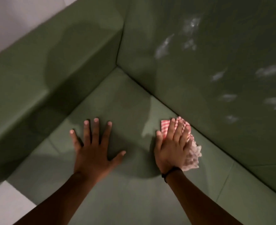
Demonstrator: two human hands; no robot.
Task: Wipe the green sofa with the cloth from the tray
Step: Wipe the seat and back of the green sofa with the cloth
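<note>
Cloth (189, 143) count is just one: a red-and-white striped rag, pressed flat onto the green sofa (111, 101) seat right next to where the seat meets the backrest. The right hand (172, 146) sits on top of it, palm down, fingers together and laid out flat, so it's pinning the cloth rather than pinching it. Most of the cloth is hidden under that hand; you only see a striped corner poking out past the fingertips and a paler bunched-up bit sticking out on the far side near the wrist. That bunched part is blurry, so I can't make out the pattern there.

Two hands total. The left hand (93, 148) is spread wide, palm down on the bare seat cushion, holding nothing, a little apart from the right one. One dark band (170, 173) goes around the right wrist.

The backrest has whitish smudges (163, 46) on it, roughly nine or ten separate patches scattered across the upper right, a few smeared enough that they're hard to tell apart. One armrest (52, 54) runs along the left side.

No writing, logos or labels anywhere that I can read. Both forearms are cut off by the bottom edge, and the sofa runs out of frame on the right. A bit of pale floor (5, 202) shows at the lower left corner.
</note>
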